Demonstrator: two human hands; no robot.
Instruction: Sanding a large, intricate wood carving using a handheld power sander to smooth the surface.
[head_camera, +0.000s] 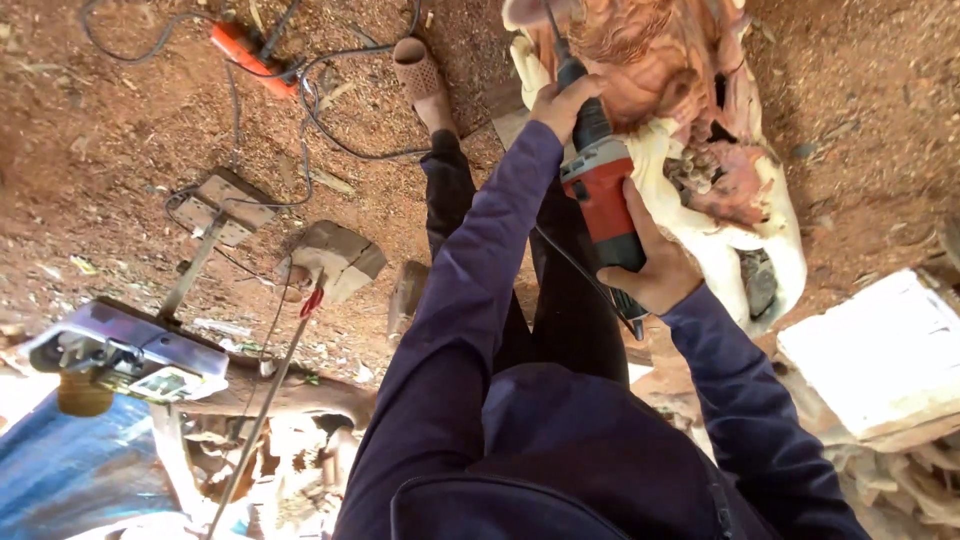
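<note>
Fingers of both the left hand (562, 100) and right hand (650, 270) clamp the red rotary carver (600, 185); steady, light passes would suit this wood carving (700, 170).

Bright daylight, warm reddish cast off the sawdust-covered ground (120, 130). Light is diffuse, shadows soft and short. Pale wood of the carving (700, 215) is close to blown out, same for the white slab (880, 350) at right (detail mostly gone there). Lower left corner overexposed near the blue sheet (70, 470). Dark purple sleeves (480, 290) read underexposed, folds barely visible. Mild motion blur overall, edges soft; wide-angle stretch toward the corners. Centre sharpest, around the red power tool (605, 195).
</note>
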